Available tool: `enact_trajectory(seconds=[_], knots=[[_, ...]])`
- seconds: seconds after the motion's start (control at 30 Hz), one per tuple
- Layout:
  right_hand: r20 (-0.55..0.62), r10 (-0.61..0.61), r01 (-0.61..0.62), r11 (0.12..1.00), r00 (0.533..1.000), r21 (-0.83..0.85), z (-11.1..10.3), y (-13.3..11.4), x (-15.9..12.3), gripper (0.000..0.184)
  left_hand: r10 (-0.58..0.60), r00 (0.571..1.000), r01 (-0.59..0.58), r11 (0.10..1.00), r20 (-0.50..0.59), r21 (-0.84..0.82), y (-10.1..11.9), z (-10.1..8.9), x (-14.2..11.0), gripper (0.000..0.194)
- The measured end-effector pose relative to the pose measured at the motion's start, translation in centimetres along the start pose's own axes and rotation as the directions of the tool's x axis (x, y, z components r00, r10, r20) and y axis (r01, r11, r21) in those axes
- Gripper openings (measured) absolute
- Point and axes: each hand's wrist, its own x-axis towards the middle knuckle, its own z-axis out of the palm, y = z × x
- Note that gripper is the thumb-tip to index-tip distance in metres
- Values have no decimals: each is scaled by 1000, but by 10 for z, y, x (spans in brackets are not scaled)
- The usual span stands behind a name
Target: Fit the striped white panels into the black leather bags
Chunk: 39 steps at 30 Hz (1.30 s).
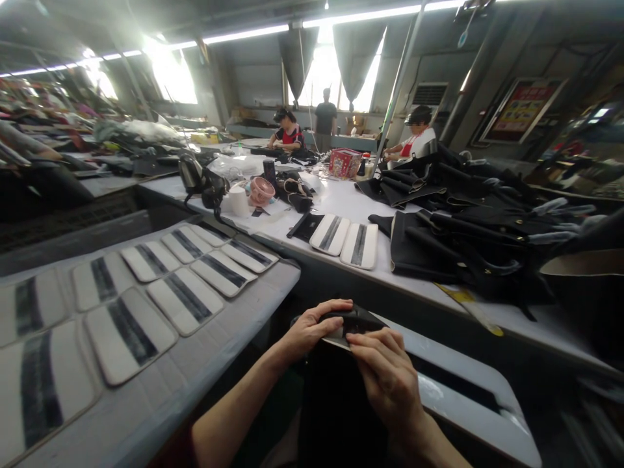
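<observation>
Both hands hold a black leather-like piece (363,317) in front of me. Its pale edge shows between the fingers, and its dark lower part merges into shadow. My left hand (316,328) grips the upper left of the edge, thumb in front and fingers over the top. My right hand (390,367) pinches the same edge from the right, its fingers bent. Behind the right hand a long white board (507,426) with a dark slot stretches to the lower right.
On the left table (195,377) lie several white panels (185,299) with black stripes. Across the bench ahead are a black bag pile (453,240), two striped panels (359,246), a yellow strip (461,298), a pink fan (262,190) and a red box (344,162). Several people are further back.
</observation>
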Motion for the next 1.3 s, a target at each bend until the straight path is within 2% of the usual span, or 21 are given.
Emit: enact_trajectory(seconds=[0.2,0.4,0.53,0.63,0.8,0.93,1.17,1.3], knots=[[68,-57,55,998,996,20,-5,-13,-5,30,-33,999,34,995,12,-99,-3,4,-10,41],[67,-39,36,998,997,44,-10,-18,-2,27,-146,985,148,989,89,-20,12,4,-4,51],[57,-51,49,998,997,25,-10,-27,-10,28,-172,982,177,982,76,-68,10,12,-3,48],[100,-120,122,992,988,-14,-11,-34,-22,28,-189,981,194,973,53,-123,4,18,-5,49],[207,-240,268,956,948,-120,-19,-41,-38,30,-100,995,100,993,3,-65,0,25,-4,46],[281,-269,331,922,921,-202,-24,-49,-42,36,-31,999,31,1000,-34,-1,-2,28,-3,45],[298,-312,386,892,902,-236,-21,-63,-52,37,3,999,-2,1000,-34,3,-5,32,-1,46],[323,-357,428,886,876,-181,-24,-68,-54,39,30,999,-29,999,-37,31,-6,35,-1,45]])
